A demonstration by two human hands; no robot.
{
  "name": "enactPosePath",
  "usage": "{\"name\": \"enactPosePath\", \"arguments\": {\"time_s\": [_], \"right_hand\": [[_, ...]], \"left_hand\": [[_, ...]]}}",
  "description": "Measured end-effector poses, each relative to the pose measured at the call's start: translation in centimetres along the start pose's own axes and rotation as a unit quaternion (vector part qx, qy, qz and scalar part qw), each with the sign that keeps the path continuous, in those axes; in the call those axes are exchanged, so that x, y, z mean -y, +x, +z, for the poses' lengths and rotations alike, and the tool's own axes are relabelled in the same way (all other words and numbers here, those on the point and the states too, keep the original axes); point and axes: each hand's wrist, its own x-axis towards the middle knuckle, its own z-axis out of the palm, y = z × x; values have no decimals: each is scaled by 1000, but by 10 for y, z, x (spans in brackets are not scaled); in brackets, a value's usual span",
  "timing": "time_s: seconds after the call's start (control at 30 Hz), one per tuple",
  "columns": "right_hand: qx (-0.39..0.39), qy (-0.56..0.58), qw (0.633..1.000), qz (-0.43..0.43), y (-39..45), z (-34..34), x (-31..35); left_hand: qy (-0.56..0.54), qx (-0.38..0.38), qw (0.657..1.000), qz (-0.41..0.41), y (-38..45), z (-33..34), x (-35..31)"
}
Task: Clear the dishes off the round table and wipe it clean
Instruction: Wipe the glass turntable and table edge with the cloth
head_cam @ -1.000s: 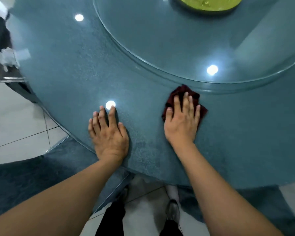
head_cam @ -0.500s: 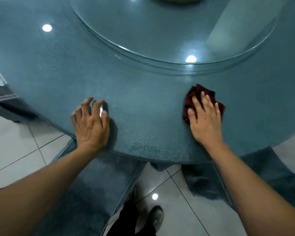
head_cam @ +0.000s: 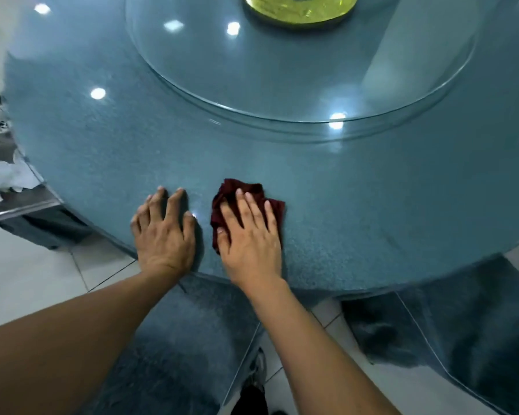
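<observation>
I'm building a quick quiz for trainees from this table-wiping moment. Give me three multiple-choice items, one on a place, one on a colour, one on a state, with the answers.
1. Where does the cloth lie?
A. on the glass turntable
B. on the table near its front edge
C. on the floor

2. What colour is the cloth?
A. white
B. bright green
C. dark red

3. How is the right hand set?
A. flat, fingers spread, pressing the cloth
B. raised clear of the table
C. a closed fist beside the cloth

Answers:
1 B: it lies on the table surface, short of the turntable rim.
2 C: maroon fabric shows around the fingers.
3 A: the fingers lie straight on the cloth, while the left hand rests flat beside it.
</observation>
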Motion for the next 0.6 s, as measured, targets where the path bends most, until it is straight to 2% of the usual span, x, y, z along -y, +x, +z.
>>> {"name": "enactPosePath", "arguments": {"time_s": [0.1, 0.27, 0.33, 0.43, 0.47, 0.6], "right_hand": [[8, -18, 1000, -12, -13, -13, -39], [-15, -72, 981, 181, -53, -67, -168], [-36, -82, 969, 229, -59, -75, -186], [-64, -76, 946, 309, -45, -58, -144], [-65, -70, 949, 300, -38, -48, -117], [-36, -17, 995, 92, -18, -1, 7]], "left_hand": [[-1, 10, 1000, 4, 1, 0, 1], [-12, 11, 1000, -3, 1, 2, 1], [-12, 0, 1000, -5, 1, 2, 1], [-5, 7, 1000, -12, 1, 4, 0], [-7, 10, 1000, -13, 2, 4, 0], [-15, 7, 1000, -11, 4, 4, 3]]}}
